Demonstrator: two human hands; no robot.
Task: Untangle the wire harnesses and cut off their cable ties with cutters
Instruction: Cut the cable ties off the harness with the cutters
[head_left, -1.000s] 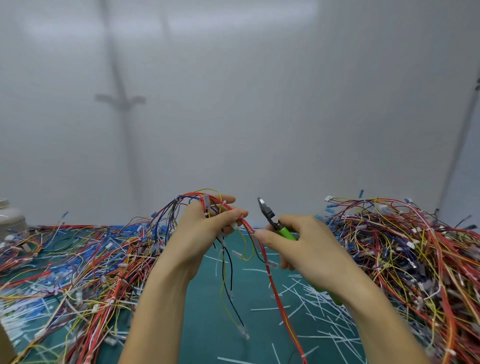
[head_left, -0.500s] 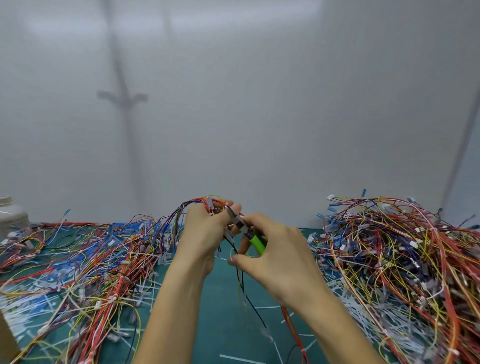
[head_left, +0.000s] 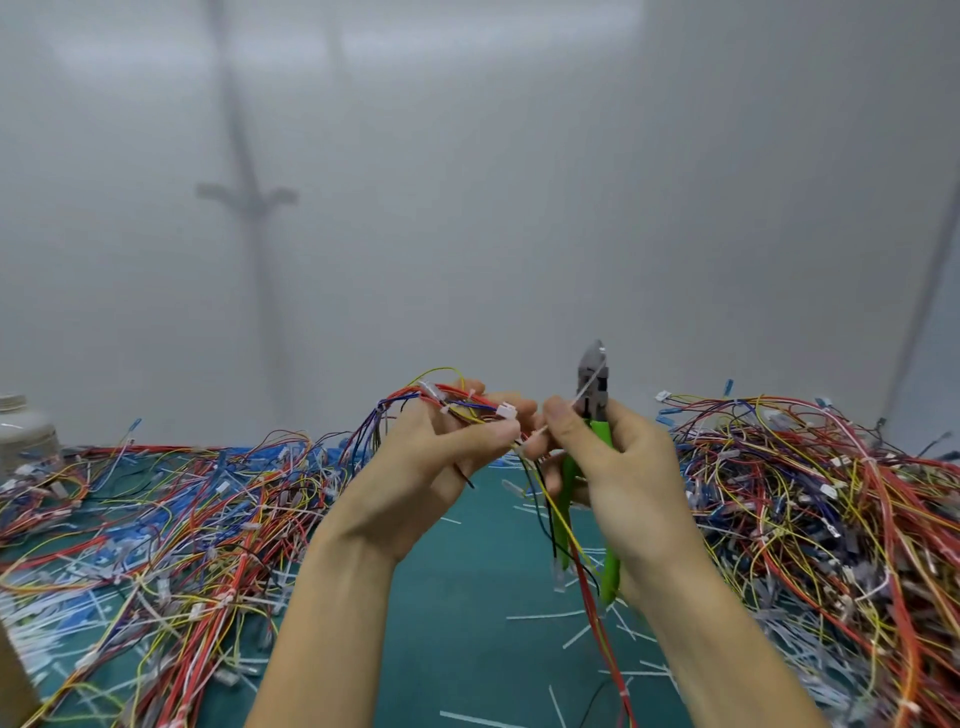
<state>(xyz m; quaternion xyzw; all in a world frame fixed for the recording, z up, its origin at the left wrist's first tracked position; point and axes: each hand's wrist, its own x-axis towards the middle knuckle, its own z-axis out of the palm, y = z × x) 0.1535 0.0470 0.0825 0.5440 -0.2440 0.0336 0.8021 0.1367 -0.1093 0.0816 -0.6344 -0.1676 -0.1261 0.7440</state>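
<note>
While clamping wire harness (head_left: 457, 408) in left hand (head_left: 436, 462), 9 o'clock from cutters (head_left: 590, 364), gripping cutters and pinching cable tie (head_left: 535, 432) with right hand (head_left: 618, 467). Liable to drop either through crowded grip.

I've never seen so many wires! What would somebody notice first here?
First, two big tangled heaps of red, yellow and blue wires: the left heap and the right heap, either side of the green mat. In the middle, the left hand grips a wire harness while the right hand holds green-handled cutters pointing up. Cut white cable ties litter the mat below.
</note>
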